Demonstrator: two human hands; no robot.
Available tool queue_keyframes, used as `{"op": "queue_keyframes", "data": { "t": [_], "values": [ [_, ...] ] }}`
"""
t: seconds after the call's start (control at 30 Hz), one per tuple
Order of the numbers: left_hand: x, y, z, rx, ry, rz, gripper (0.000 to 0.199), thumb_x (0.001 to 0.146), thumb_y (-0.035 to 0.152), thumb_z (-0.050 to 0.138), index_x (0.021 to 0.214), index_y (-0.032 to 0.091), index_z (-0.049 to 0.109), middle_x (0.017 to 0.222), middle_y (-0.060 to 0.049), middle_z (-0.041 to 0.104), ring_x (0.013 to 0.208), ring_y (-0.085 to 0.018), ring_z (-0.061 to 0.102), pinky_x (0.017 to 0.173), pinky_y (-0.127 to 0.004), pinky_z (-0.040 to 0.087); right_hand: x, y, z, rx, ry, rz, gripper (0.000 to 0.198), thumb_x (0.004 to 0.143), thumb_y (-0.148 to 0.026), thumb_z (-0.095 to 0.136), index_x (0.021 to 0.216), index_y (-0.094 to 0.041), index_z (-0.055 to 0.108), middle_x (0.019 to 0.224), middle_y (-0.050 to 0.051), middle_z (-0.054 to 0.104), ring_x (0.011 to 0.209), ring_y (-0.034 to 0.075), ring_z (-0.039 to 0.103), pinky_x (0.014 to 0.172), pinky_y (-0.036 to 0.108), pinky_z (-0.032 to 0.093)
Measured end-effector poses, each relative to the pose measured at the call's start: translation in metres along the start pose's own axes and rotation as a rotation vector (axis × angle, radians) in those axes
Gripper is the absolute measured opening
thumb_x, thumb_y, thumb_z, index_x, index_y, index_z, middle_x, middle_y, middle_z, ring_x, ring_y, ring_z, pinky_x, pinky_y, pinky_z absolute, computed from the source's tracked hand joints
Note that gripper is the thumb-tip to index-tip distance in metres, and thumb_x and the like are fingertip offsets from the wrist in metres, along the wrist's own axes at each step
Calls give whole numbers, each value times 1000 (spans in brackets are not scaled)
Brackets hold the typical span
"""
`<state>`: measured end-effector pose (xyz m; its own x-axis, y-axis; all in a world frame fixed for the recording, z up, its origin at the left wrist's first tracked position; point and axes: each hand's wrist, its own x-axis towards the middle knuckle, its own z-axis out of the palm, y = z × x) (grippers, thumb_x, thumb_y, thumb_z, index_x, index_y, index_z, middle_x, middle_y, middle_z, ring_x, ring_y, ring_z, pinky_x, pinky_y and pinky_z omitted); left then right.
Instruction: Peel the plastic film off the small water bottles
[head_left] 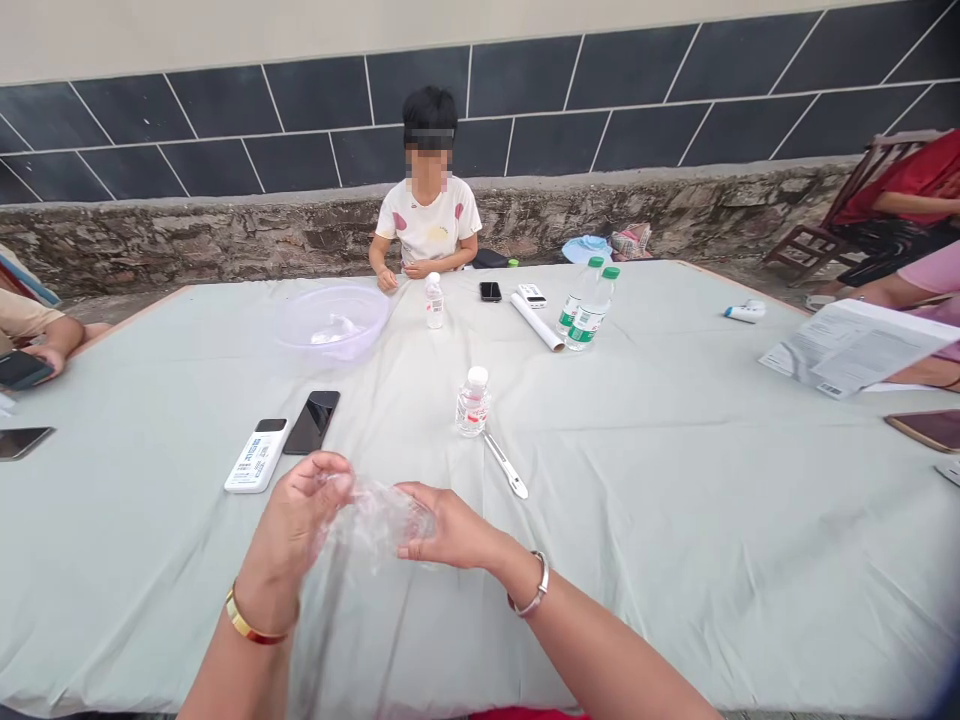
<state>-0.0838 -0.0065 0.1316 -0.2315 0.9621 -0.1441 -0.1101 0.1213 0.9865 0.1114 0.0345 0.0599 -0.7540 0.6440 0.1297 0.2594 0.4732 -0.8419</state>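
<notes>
A crumpled clear plastic bag point(373, 520) is stretched between both of my hands above the near part of the table. My left hand point(304, 510) pinches its left side, fingers curled. On the other side my right hand point(450, 527) grips the bag between thumb and fingers; the plastic partly covers the fingertips. Just beyond the right hand a small clear bottle point(473, 405) with a white cap stands upright. A white utility knife point(506, 465) lies beside its base. Left of my hands lie a white power bank point(256, 458) and a black phone point(312, 423).
A lilac plastic basin point(367, 330) holds something whitish. Farther back stand another small bottle point(435, 303) and two green-capped water bottles point(587, 318) beside a paper roll point(537, 322). A person point(427, 215) sits opposite; others sit at both sides, one holding a printed sheet point(855, 345).
</notes>
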Motion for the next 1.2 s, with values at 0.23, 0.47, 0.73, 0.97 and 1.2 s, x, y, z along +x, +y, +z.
{"op": "queue_keyframes", "data": {
  "t": [0.23,0.47,0.73,0.97,1.2],
  "values": [
    [22,-28,13,430,383,194,31,64,46,70,83,21,66,84,-2,66,80,-19,59,73,-30,46,3,-15,-4,-296,41,25,11,77,-12,51,74,-21,56,61,-4,54,53,12,48,61,26,37],
    [24,-47,39,15,-54,45,47,62,59,69,79,17,58,62,2,53,55,-10,47,54,-24,40,28,-13,-32,-59,473,166,12,78,-20,53,89,-21,58,84,1,60,73,14,55,65,26,43],
    [49,-89,72,-331,184,-161,46,66,43,71,103,23,53,75,4,56,63,-10,56,60,-23,46,12,31,25,-6,365,131,71,85,-28,52,146,-23,17,144,10,38,129,26,41,102,43,40],
    [67,-158,83,-171,189,-142,41,71,46,63,102,21,52,90,-2,58,80,-16,59,73,-31,49,2,87,55,-163,399,117,62,88,-24,42,147,-24,21,149,7,32,137,26,29,112,51,28],
    [70,-164,73,27,347,-63,40,69,40,63,102,19,52,89,-1,52,80,-16,57,69,-29,48,1,85,47,-116,522,195,48,77,-18,50,124,-23,53,136,11,47,127,27,43,103,47,41]
  ]
}}
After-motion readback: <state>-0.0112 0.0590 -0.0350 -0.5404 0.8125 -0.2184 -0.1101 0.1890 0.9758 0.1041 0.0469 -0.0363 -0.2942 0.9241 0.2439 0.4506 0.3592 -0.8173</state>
